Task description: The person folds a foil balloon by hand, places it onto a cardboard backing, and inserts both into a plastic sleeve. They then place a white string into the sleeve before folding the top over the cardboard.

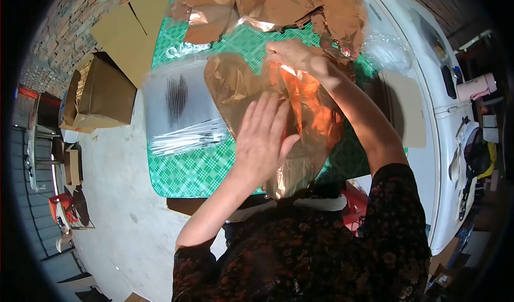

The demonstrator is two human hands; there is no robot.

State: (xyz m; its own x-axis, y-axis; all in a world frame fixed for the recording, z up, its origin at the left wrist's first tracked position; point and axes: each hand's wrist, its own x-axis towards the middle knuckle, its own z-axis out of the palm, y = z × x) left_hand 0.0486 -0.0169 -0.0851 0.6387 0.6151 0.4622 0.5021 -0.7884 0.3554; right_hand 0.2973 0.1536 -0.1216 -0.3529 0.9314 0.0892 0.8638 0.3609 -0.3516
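A flat, copper-coloured foil balloon (230, 80) with a rounded lobe lies in front of me on the green checked tablecloth (187, 176). My left hand (262, 130) rests on it palm down, fingers stretched out. At the balloon's upper right, the fingers of my right hand (297, 55) are curled closed on the foil, which is creased and glows orange beneath that arm. The foil's lower end hangs towards my lap. Just left of the balloon lies a stack of clear plastic bags (160, 88) with dark print, and thin white sticks (187, 138) lie along its near edge.
More copper foil pieces (273, 5) are heaped at the table's far side. Clear plastic (388, 50) lies at the right, beside a white appliance (441, 130). An opened cardboard box (107, 96) stands on the floor at the left.
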